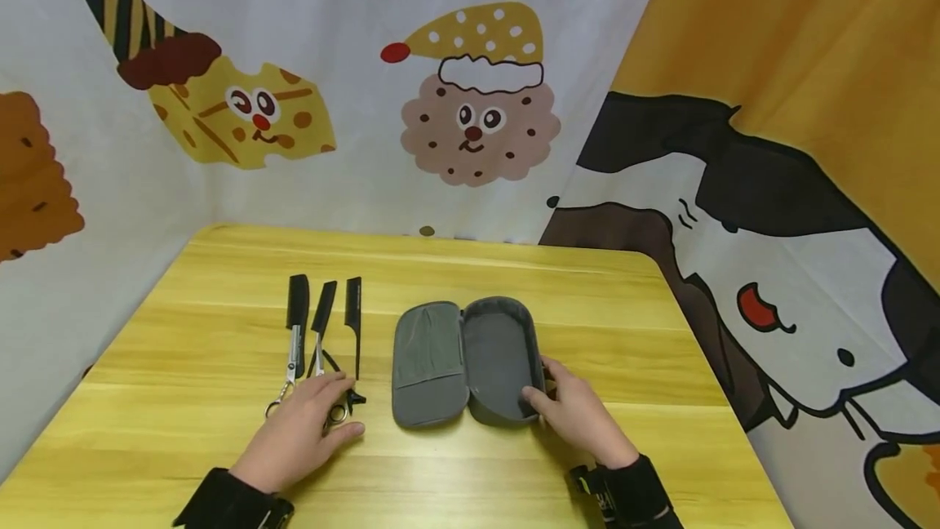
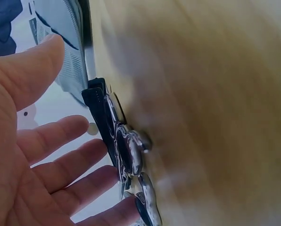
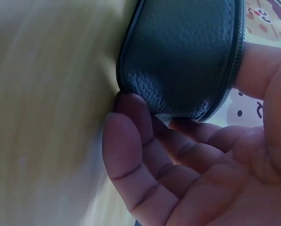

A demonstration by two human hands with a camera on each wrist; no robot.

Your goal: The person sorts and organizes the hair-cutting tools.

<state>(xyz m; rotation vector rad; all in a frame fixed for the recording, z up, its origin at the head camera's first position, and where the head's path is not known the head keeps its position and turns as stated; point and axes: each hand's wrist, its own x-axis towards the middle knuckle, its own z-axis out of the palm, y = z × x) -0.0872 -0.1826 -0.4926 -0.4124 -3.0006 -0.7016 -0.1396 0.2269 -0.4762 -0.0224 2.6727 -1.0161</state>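
Observation:
A grey zip case (image 1: 429,402) lies unfolded on the table, its lid half to the left with a pocket and its deep half to the right. My right hand (image 1: 580,415) grips the deep half's right wall, thumb over the rim and fingers outside, against the pebbled side (image 3: 178,56) in the right wrist view. My left hand (image 1: 297,435) is over the lower ends of two pairs of scissors, fingers loosely extended near the metal finger rings (image 2: 131,150). Black combs (image 1: 297,300) lie by the scissors, with a tail comb (image 1: 353,304) to their right. A black clip (image 1: 356,398) is beside my left fingers.
The wooden table (image 1: 587,317) has rounded far corners. A printed cartoon curtain (image 1: 294,202) hangs close behind it and along its sides.

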